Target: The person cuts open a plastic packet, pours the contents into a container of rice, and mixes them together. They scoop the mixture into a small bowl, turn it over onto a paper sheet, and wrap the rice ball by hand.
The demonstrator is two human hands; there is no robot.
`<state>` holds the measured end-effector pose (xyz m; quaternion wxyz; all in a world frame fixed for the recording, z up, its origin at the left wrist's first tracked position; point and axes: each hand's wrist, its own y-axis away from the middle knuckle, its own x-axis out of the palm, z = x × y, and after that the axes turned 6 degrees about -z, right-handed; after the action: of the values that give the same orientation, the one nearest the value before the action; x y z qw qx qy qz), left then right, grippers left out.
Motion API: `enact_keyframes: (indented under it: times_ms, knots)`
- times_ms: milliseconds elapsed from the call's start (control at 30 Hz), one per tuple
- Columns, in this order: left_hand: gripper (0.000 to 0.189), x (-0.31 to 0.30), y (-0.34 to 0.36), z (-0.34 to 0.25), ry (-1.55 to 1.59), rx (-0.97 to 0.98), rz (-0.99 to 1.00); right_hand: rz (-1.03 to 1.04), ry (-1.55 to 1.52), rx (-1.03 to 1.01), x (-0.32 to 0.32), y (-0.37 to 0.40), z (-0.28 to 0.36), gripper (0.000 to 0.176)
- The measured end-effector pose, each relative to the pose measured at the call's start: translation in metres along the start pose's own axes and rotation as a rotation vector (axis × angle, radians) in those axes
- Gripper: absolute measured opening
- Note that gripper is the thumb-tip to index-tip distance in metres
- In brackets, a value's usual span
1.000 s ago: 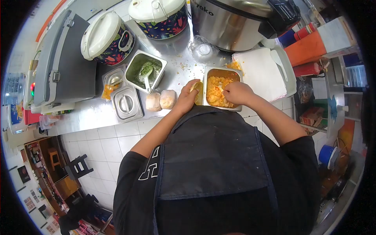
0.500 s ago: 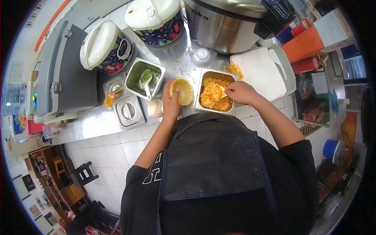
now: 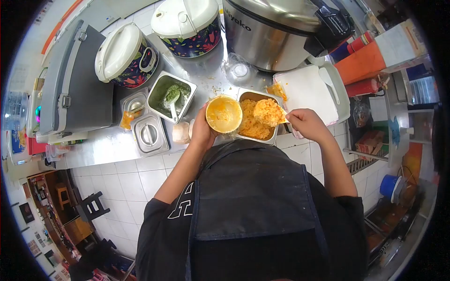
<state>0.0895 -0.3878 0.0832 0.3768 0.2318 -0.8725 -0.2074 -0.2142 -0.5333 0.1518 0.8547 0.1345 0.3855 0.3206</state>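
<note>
In my left hand (image 3: pixel 202 129) is a yellowish bowl (image 3: pixel 224 122), tilted so its inside faces me, with orange smears on the bottom. My right hand (image 3: pixel 305 123) is closed on the handle of a pale spoon (image 3: pixel 284 120). Heaped on that spoon is crumbly orange food (image 3: pixel 269 111), raised over a steel food pan (image 3: pixel 242 92). More of the orange food (image 3: pixel 252 122) fills the pan, just right of the bowl. The heap hides most of the spoon.
Left of my hands stands a steel pan (image 3: pixel 153 99) of green food with a white spoon (image 3: pixel 172 108). A steel lid (image 3: pixel 149 134) lies beside it. Behind are two patterned rice cookers (image 3: pixel 125 56) (image 3: pixel 187 28) and a large steel cooker (image 3: pixel 262 40). White paper (image 3: pixel 307 93) lies right.
My right hand has lifted the spoon, now heaped with orange food, out of the pan's contents. The bowl has tipped toward me and come closer to the pan, showing its inside.
</note>
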Motion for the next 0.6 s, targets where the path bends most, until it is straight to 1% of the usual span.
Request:
enact_keyframes:
  times_ms: [100, 133, 200, 267, 300, 333, 433, 533, 600]
  knots:
    - [0.053, 0.022, 0.0, 0.0, -0.062, -0.084, 0.015, -0.03, -0.019, -0.055, -0.02, 0.021, 0.029, 0.03]
    - [0.055, 0.032, 0.001, -0.002, -0.096, -0.116, 0.008, -0.08, -0.013, -0.119, -0.019, 0.024, 0.034, 0.03]
    - [0.056, 0.041, -0.008, 0.006, -0.035, -0.18, 0.094, -0.184, -0.003, -0.248, -0.012, 0.031, 0.045, 0.029]
    - [0.058, 0.056, -0.011, 0.008, 0.048, -0.249, 0.155, -0.411, 0.204, -0.503, 0.007, 0.033, 0.054, 0.027]
    - [0.058, 0.063, -0.008, 0.006, 0.029, -0.251, 0.157, -0.525, 0.309, -0.629, 0.016, 0.034, 0.056, 0.026]
    - [0.057, 0.069, -0.006, 0.004, 0.011, -0.253, 0.16, -0.506, 0.406, -0.636, 0.02, 0.033, 0.057, 0.023]
    - [0.056, 0.075, -0.007, 0.007, 0.004, -0.24, 0.159, -0.61, 0.592, -0.751, 0.025, 0.036, 0.055, 0.022]
    - [0.054, 0.07, -0.014, 0.014, 0.058, -0.229, 0.148, -0.677, 0.572, -0.755, 0.013, 0.041, 0.061, 0.021]
    - [0.053, 0.07, -0.016, 0.017, 0.081, -0.213, 0.15, -0.611, 0.432, -0.591, 0.007, 0.048, 0.066, 0.02]
